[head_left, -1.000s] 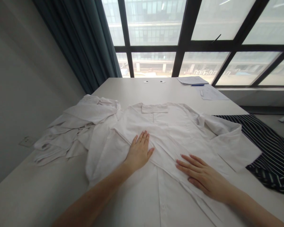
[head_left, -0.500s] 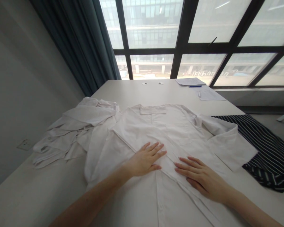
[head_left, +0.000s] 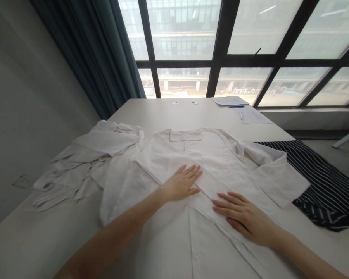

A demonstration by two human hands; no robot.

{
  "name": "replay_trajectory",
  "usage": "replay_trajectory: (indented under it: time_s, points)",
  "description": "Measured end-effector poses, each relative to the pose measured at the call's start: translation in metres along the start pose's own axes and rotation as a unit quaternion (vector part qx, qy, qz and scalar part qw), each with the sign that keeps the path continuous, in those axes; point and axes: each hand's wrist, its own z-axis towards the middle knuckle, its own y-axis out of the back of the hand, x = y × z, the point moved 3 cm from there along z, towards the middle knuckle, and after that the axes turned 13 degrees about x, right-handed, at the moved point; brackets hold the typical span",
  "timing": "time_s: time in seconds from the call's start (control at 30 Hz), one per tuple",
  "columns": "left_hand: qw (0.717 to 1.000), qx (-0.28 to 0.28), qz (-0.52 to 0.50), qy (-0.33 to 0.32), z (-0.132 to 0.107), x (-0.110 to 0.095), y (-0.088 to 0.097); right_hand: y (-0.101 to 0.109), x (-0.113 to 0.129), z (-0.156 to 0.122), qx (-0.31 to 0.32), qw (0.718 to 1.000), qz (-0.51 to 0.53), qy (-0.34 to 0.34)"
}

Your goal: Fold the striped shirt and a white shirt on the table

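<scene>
A white shirt with a collar band and a button placket lies spread over the near part of the table. Its one sleeve crosses the front diagonally, and the other sticks out to the right. My left hand rests flat on the folded-over sleeve near the chest, fingers stretched. Lower and to the right, my right hand lies palm down on the same cloth, its fingers extended. Neither hand grasps anything.
Crumpled white garments are heaped at the left. A black striped cloth hangs over the right edge. Papers and a blue pen lie at the back of the white table, before a window.
My left hand has slid a little up the shirt, away from me. My right hand stays almost in place on the cloth. The whole view has shifted slightly.
</scene>
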Motion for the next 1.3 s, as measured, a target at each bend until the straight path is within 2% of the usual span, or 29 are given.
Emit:
replay_trajectory:
  time_s: [0.17, 0.3, 0.37, 0.5, 0.57, 0.67, 0.8, 1.07, 1.3]
  points:
    - [0.996, 0.002, 0.011, 0.086, -0.006, 0.028, 0.001, -0.001, -0.001, -0.001, 0.022, 1.000, 0.005, -0.010]
    - [0.995, -0.008, 0.015, 0.102, -0.006, 0.033, 0.000, 0.005, -0.001, 0.001, 0.011, 1.000, 0.027, -0.009]
    - [0.995, -0.008, 0.009, 0.103, -0.005, 0.032, -0.001, 0.008, -0.001, 0.007, -0.022, 0.999, 0.046, -0.007]
    - [0.993, -0.017, -0.013, 0.113, -0.005, 0.032, 0.000, 0.011, -0.004, 0.028, -0.129, 0.989, 0.072, -0.021]
    - [0.993, -0.028, -0.017, 0.111, -0.006, 0.033, 0.001, 0.010, -0.006, 0.040, -0.152, 0.986, 0.062, -0.031]
    - [0.994, -0.034, -0.014, 0.106, -0.006, 0.033, 0.001, 0.007, -0.007, 0.053, -0.133, 0.990, 0.030, -0.022]
    - [0.994, -0.032, -0.019, 0.106, -0.008, 0.034, 0.003, 0.003, -0.005, 0.058, -0.091, 0.996, 0.000, -0.024]
    - [0.998, -0.005, -0.026, 0.055, -0.011, 0.033, 0.002, 0.000, -0.007, 0.056, -0.098, 0.995, 0.015, -0.031]
    - [0.993, -0.051, -0.008, 0.107, -0.009, 0.035, 0.002, 0.002, -0.006, 0.055, -0.102, 0.994, 0.023, -0.029]
